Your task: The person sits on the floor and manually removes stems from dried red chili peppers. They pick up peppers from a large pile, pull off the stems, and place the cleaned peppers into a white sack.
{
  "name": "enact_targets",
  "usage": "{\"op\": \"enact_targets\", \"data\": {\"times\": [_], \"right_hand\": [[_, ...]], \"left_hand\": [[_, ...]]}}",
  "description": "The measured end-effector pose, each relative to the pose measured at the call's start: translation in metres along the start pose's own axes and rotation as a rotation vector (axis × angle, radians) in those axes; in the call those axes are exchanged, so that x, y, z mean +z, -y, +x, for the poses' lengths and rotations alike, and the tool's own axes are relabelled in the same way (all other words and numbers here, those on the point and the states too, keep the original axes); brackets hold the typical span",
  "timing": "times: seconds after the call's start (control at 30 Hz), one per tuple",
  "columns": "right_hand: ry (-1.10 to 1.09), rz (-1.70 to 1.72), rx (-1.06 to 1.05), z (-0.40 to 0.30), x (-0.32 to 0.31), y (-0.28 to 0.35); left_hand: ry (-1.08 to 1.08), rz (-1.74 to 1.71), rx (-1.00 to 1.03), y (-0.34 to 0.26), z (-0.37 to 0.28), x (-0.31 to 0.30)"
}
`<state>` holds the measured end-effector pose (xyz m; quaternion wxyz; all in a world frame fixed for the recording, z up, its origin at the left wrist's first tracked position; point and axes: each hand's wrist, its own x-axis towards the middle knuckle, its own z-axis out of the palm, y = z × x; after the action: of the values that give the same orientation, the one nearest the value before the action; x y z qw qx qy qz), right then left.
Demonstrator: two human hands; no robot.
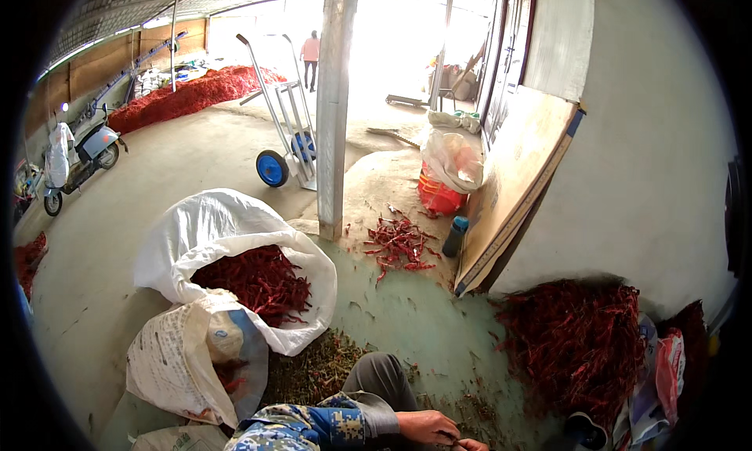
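My left hand (427, 426) reaches in from the lower left, in a blue camouflage sleeve with a grey cuff. Its fingers are bent and pinched together over my lap. Only part of my right hand (472, 445) shows at the bottom edge, its fingers close to the left fingertips. Whatever may be between the fingers is too small or hidden. Left of my knee (382, 374), stems and debris (311, 366) cover the floor. Beyond them, an open white woven sack (202, 222) holds dried red chillies (258, 280). A large heap of dried red chillies (576, 339) lies to the right.
A printed sack (164, 363) leans beside the white one. Loose chillies (402, 239) lie near a post (336, 110), a bottle (455, 237) and a leaning board (517, 180). Farther off are a hand truck (288, 116), a scooter (88, 151), a red heap (194, 95) and a person (310, 57).
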<state>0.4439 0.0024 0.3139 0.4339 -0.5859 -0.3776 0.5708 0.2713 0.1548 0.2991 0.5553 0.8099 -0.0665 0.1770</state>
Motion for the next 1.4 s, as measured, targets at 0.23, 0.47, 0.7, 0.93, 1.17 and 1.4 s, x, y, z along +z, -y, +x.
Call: {"op": "enact_targets", "data": {"times": [0.23,0.47,0.7,0.93,1.17,1.4], "right_hand": [[-0.05,0.098,0.008,-0.026,-0.017,-0.049],[-0.496,-0.5,-0.189,-0.012,0.004,-0.06],[-0.637,0.102,-0.092,0.025,-0.048,-0.094],[-0.295,1.173,-0.071,0.063,-0.022,-0.038],[-0.421,1.349,-0.205,0.051,-0.015,-0.044],[-0.369,1.231,-0.293,0.042,0.001,-0.043]], "left_hand": [[0.034,0.303,-0.074,-0.005,0.018,0.043],[-0.058,0.653,-0.186,0.036,0.021,0.078],[-0.386,0.353,-0.365,0.019,0.036,0.079],[-0.746,-0.792,-0.629,0.02,0.0,0.048],[-0.647,-1.277,-0.767,0.018,0.025,0.077],[-0.54,-1.033,-0.778,0.034,0.022,0.082]]}}
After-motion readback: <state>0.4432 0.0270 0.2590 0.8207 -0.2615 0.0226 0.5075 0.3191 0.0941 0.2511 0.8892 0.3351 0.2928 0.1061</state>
